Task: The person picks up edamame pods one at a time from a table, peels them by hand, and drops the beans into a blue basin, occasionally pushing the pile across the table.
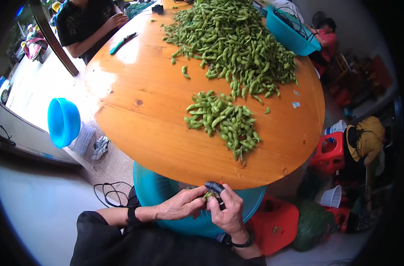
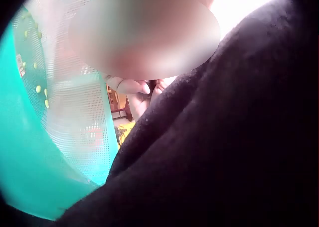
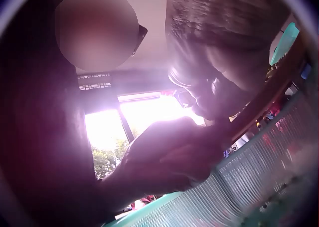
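Observation:
A green soybean pod (image 1: 208, 195) sits between the two hands, over the rim of a teal basin (image 1: 142, 184). My left hand (image 1: 177, 206) pinches the pod with thumb and fingertips. From the other side my right hand (image 1: 228, 213) also grips it, thumb against it. A black, ribbed piece (image 1: 215, 188) with a spot of red at its end lies along the right fingers; its kind I cannot tell. Both hands meet in the right wrist view, the left hand (image 3: 169, 154) lower. In the left wrist view several shelled beans (image 2: 39, 89) lie in a mesh basket (image 2: 75, 117).
A small heap of pods (image 1: 224, 119) lies on the wooden table (image 1: 153, 119), with a large pile (image 1: 233, 40) behind. A knife (image 1: 123, 43), a teal basket (image 1: 290, 33), blue basins (image 1: 63, 123) and a red stool (image 1: 275, 226) surround it. Another person (image 1: 89, 26) stands at the far left.

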A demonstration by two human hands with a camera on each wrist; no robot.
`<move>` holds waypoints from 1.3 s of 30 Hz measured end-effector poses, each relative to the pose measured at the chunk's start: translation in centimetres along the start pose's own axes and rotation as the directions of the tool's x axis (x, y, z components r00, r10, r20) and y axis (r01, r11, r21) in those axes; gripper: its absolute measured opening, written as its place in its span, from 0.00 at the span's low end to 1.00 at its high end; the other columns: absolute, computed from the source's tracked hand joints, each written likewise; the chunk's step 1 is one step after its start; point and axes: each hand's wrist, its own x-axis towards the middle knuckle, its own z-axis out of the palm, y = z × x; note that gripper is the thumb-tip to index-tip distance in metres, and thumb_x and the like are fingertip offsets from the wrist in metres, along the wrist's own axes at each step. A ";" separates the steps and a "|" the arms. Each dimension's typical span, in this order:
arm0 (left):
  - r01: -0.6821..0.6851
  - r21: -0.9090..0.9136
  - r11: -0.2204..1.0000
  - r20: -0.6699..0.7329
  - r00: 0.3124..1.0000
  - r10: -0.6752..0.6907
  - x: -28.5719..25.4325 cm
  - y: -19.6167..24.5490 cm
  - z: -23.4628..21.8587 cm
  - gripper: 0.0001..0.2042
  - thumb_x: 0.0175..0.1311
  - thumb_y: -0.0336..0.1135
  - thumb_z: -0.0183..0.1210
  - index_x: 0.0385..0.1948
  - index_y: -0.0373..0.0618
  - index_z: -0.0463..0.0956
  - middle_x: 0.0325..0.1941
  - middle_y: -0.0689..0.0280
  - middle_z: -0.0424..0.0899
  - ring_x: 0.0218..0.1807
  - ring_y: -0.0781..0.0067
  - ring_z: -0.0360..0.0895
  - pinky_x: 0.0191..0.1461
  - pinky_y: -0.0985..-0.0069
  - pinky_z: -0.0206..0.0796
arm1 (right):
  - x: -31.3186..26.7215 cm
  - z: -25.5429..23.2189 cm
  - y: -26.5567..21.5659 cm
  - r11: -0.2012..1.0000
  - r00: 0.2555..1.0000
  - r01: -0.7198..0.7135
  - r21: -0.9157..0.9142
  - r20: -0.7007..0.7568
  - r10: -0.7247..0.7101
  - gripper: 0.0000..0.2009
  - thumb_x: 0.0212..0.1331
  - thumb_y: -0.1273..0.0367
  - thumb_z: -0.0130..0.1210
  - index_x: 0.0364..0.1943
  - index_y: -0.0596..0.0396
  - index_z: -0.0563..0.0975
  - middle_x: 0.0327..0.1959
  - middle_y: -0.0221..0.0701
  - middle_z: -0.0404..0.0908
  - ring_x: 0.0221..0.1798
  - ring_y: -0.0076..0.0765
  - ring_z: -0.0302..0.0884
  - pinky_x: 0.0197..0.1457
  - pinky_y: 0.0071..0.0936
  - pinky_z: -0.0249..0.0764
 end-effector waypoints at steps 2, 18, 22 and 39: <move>0.009 -0.107 0.994 0.013 1.000 -0.008 0.0 -0.5 0.1 0.08 0.74 0.34 0.41 0.43 0.42 0.68 0.28 0.68 0.71 0.30 0.79 0.72 0.35 0.78 0.69 | 0.0 -0.2 -0.6 0.966 0.979 -0.202 0.163 0.056 0.195 0.13 0.59 0.79 0.51 0.48 0.64 0.78 0.29 0.37 0.79 0.24 0.28 0.79 0.29 0.26 0.76; -0.444 0.767 0.464 0.253 0.872 0.418 3.3 8.4 -4.1 0.10 0.65 0.31 0.57 0.46 0.40 0.74 0.47 0.55 0.78 0.50 0.54 0.78 0.48 0.64 0.73 | -5.5 -13.6 4.7 0.595 0.778 -0.626 -0.504 -0.447 0.441 0.15 0.52 0.69 0.67 0.37 0.66 0.75 0.37 0.49 0.77 0.41 0.58 0.75 0.45 0.43 0.72; -0.301 0.954 -0.020 0.254 0.768 0.588 7.9 9.8 -4.8 0.24 0.58 0.33 0.64 0.58 0.44 0.69 0.66 0.56 0.69 0.68 0.52 0.66 0.65 0.56 0.64 | -5.9 -14.4 5.5 0.586 0.783 -0.613 -0.530 -0.507 0.361 0.16 0.53 0.68 0.67 0.37 0.66 0.74 0.35 0.47 0.74 0.40 0.58 0.73 0.44 0.46 0.69; -0.436 0.809 -0.394 0.561 0.772 0.299 8.5 8.6 -5.9 0.27 0.64 0.40 0.51 0.65 0.41 0.66 0.72 0.57 0.65 0.74 0.57 0.60 0.77 0.44 0.43 | -2.8 -12.4 3.2 0.808 0.859 -0.484 -0.335 -0.355 0.368 0.11 0.54 0.73 0.63 0.40 0.63 0.80 0.31 0.41 0.79 0.31 0.46 0.78 0.36 0.37 0.73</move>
